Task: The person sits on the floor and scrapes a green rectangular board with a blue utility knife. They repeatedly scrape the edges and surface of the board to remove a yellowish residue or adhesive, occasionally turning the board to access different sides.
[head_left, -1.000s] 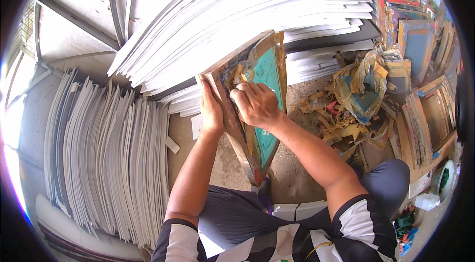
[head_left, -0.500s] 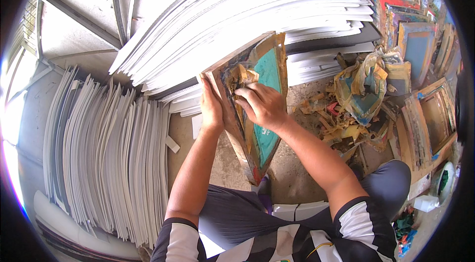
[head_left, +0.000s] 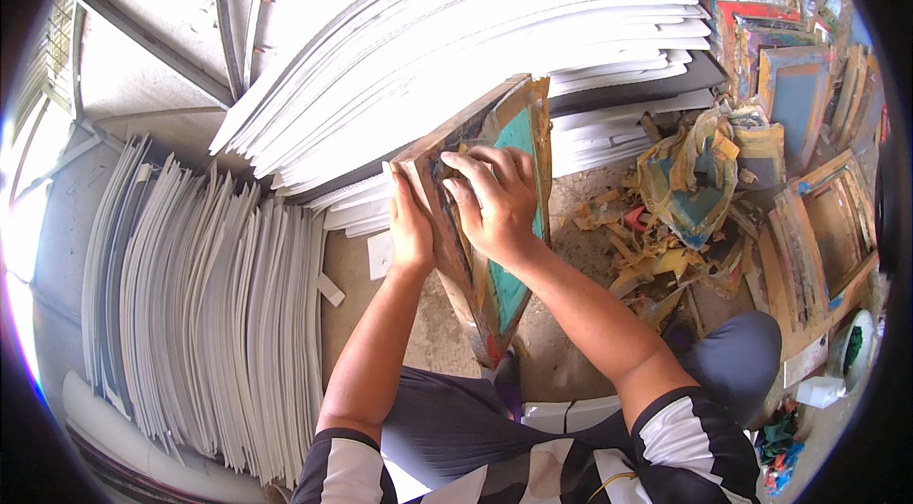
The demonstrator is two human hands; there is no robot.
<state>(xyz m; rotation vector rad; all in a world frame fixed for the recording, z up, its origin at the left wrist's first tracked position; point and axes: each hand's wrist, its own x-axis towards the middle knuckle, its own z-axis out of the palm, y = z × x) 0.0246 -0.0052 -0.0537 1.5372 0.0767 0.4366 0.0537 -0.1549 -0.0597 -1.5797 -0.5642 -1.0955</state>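
A wooden screen-printing frame point(head_left: 447, 247) with teal mesh point(head_left: 514, 135) stands tilted between my arms, its lower corner down by my foot. Brown tape and torn residue line its inner edges. My left hand point(head_left: 411, 223) holds the frame's left side, palm pressed against the outer wood and fingertips near the upper left corner. Over the mesh, my right hand point(head_left: 496, 200) is bent at the inner left edge, thumb and fingers apart, with nothing visible between them. The fingers cover part of the taped border.
Torn tape and mesh scraps point(head_left: 680, 209) lie heaped on the floor to the right. Beyond them stand more wooden frames point(head_left: 797, 95). Bent stacks of white sheets point(head_left: 456, 38) fill the far side, with another stack point(head_left: 209, 314) at left. A white container point(head_left: 820, 391) sits at lower right.
My right hand has moved slightly left and its fingers have spread. The loose brown piece seen at its fingertips earlier no longer shows. The frame has dropped slightly in view; my left hand keeps its hold.
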